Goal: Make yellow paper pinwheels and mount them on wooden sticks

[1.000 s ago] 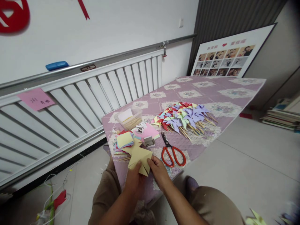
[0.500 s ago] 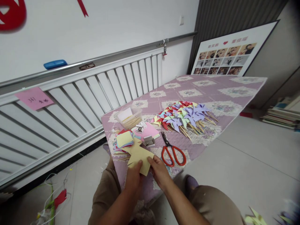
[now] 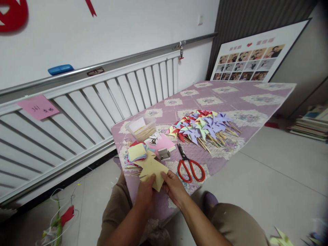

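Note:
A pale yellow square of paper (image 3: pixel 153 169), slit inward from its corners, is held between both hands over the near end of the table. My left hand (image 3: pixel 147 188) pinches its lower left part, thumb on top. At its right side my right hand (image 3: pixel 174 184) grips a flap between thumb and fingers. Scissors with red handles (image 3: pixel 191 167) lie just right of my right hand. Beyond the paper are a stack of coloured paper squares (image 3: pixel 137 152) and a small open box (image 3: pixel 164 154). Finished paper pinwheels on sticks (image 3: pixel 205 127) lie in a pile farther back.
A clear plastic tub (image 3: pixel 142 129) with wooden sticks stands by the left table edge. The table (image 3: pixel 208 101) has a purple floral cloth. A white radiator (image 3: pixel 123 95) runs along the wall. A photo board (image 3: pixel 246 61) leans at the back right; books (image 3: pixel 309 128) are stacked on the floor.
The camera view has shifted slightly, so the table items sit a little farther right. Both hands keep hold of the yellow paper, with hardly any movement.

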### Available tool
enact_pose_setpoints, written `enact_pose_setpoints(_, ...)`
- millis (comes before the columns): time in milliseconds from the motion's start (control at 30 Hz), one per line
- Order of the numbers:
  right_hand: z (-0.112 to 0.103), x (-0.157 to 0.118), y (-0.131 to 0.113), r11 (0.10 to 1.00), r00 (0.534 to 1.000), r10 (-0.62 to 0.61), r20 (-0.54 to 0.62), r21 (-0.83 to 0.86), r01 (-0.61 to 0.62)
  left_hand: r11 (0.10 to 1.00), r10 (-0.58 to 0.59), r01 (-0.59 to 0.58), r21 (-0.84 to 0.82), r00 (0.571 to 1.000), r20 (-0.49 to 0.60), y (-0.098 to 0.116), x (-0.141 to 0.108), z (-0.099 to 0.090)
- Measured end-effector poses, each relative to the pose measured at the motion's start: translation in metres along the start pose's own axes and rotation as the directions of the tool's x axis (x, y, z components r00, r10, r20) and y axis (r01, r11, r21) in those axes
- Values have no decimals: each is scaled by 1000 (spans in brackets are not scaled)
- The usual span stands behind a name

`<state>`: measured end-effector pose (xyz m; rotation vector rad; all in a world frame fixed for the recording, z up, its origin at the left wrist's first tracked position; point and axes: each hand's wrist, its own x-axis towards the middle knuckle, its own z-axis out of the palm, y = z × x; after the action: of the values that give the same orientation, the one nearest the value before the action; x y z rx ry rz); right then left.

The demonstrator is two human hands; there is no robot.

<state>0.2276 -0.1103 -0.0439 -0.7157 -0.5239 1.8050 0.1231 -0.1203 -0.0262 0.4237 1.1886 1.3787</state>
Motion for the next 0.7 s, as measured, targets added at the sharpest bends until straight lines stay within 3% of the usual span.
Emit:
enact_pose_setpoints(133, -3, 1, 2, 997, 999, 41, 16, -69, -39, 1000, 6, -5, -25, 1000, 16, 4, 0, -3)
enact_pose_setpoints(333, -5, 3, 5, 995, 997, 6, 80, -103, 3, 999, 14, -11, -39, 998, 62, 7, -4, 0)
enact_pose_setpoints(567, -13, 5, 4, 984, 1000, -1, -8, -181, -1, 997, -34, 39, -62, 996, 78, 14, -6, 7)
enact_pose_setpoints(700, -20, 9, 9, 965, 999, -31, 11, -259, 33, 995, -76, 82, -64, 992, 102, 21, -10, 8)
